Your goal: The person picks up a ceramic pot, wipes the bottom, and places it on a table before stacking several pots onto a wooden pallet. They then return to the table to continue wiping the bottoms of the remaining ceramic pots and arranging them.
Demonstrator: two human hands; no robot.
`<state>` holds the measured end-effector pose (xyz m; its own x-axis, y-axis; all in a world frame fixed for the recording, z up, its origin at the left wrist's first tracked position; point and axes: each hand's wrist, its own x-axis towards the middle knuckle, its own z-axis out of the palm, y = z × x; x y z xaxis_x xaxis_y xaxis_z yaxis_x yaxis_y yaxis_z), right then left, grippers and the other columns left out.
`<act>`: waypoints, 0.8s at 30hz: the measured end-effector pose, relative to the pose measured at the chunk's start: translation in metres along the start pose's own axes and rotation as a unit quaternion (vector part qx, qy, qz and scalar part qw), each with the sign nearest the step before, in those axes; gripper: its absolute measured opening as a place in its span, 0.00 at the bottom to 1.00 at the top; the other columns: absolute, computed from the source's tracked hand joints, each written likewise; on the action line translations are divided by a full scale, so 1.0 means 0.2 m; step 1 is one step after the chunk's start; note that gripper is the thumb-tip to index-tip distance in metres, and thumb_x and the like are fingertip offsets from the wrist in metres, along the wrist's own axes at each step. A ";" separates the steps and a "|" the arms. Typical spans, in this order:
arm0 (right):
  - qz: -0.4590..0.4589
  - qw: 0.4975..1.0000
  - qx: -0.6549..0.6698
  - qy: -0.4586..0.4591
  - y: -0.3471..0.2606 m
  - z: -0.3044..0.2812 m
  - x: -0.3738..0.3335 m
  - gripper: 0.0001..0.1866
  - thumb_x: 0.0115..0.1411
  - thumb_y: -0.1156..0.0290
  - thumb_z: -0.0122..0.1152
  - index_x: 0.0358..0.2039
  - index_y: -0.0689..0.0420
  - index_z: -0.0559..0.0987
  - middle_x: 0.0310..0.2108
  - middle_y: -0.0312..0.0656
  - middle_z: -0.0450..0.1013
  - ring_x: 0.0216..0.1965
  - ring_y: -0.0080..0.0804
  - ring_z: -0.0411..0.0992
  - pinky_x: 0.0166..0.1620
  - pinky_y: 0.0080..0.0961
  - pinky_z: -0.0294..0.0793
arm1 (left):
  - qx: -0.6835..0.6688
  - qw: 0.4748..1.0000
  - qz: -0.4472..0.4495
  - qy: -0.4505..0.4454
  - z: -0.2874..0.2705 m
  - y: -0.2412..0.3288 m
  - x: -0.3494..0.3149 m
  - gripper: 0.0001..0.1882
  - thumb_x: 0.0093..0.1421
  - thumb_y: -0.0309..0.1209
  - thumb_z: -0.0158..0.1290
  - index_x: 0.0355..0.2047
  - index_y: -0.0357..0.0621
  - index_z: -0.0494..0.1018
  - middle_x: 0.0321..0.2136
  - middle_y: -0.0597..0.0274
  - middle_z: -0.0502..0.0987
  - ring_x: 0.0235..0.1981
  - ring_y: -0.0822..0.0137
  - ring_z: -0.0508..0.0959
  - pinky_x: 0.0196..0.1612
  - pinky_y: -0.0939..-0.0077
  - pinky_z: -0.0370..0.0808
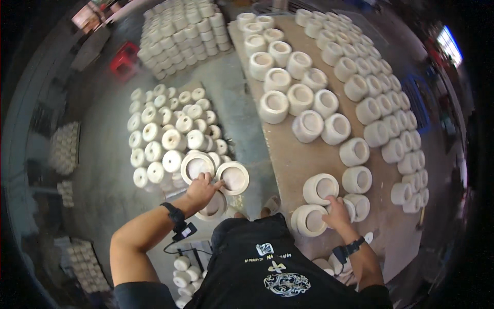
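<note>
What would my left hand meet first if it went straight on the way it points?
Your left hand would probably first meet the round, off-white, plaster-like mould with a pinkish centre just ahead; it overlaps that rim in view, though depth makes actual contact hard to judge.

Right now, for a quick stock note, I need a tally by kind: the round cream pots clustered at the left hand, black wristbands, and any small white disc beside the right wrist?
Round cream pots: 3
Black wristbands: 2
Small white disc: 1
Total: 6
</note>
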<state>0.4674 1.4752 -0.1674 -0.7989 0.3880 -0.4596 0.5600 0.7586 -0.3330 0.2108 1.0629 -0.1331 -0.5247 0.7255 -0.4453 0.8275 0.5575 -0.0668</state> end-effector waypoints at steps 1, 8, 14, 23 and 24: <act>-0.009 1.000 -0.008 -0.001 -0.04 -0.03 0.01 0.35 0.37 0.72 0.71 0.50 0.48 0.71 0.45 0.51 0.67 0.50 0.54 0.68 0.52 0.41 0.70 | -0.014 1.000 -0.015 -0.008 0.00 -0.04 -0.08 0.29 0.57 0.28 0.50 0.60 0.59 0.65 0.39 0.46 0.71 0.41 0.50 0.74 0.40 0.60 0.77; -0.109 0.990 -0.087 -0.008 -0.40 -0.17 0.10 0.33 0.36 0.72 0.73 0.48 0.50 0.73 0.42 0.49 0.70 0.47 0.50 0.70 0.50 0.38 0.71 | -0.115 0.981 -0.153 -0.043 0.08 -0.32 -0.60 0.40 0.47 0.27 0.61 0.62 0.63 0.62 0.42 0.43 0.70 0.44 0.45 0.73 0.43 0.58 0.77; -0.221 0.965 -0.132 -0.043 -0.83 -0.16 0.25 0.36 0.35 0.70 0.75 0.48 0.53 0.73 0.41 0.49 0.72 0.43 0.48 0.73 0.46 0.37 0.73 | -0.162 0.958 -0.232 -0.039 0.29 -0.53 -1.11 0.40 0.45 0.29 0.63 0.60 0.62 0.65 0.42 0.43 0.69 0.45 0.46 0.73 0.43 0.59 0.77; -0.331 0.915 -0.199 -0.115 -1.96 0.05 0.37 0.35 0.37 0.69 0.76 0.49 0.50 0.72 0.40 0.49 0.70 0.39 0.48 0.74 0.43 0.38 0.74 | -0.237 0.906 -0.350 0.025 0.83 -0.74 -1.90 0.26 0.56 0.26 0.49 0.57 0.55 0.69 0.40 0.41 0.70 0.44 0.43 0.72 0.43 0.56 0.76; -0.354 0.903 -0.212 -0.124 -2.09 0.10 0.39 0.35 0.37 0.69 0.76 0.49 0.50 0.72 0.40 0.48 0.70 0.39 0.48 0.74 0.43 0.39 0.74 | -0.241 0.901 -0.359 0.023 0.86 -0.76 -1.98 0.26 0.56 0.26 0.49 0.57 0.55 0.69 0.40 0.41 0.70 0.44 0.43 0.72 0.43 0.56 0.76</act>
<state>0.1756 1.1787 -0.0804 -0.8204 -0.3611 -0.4433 -0.2470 0.9231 -0.2948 0.3267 0.6207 -0.1008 -0.9073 0.1175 -0.4038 0.0941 0.9926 0.0773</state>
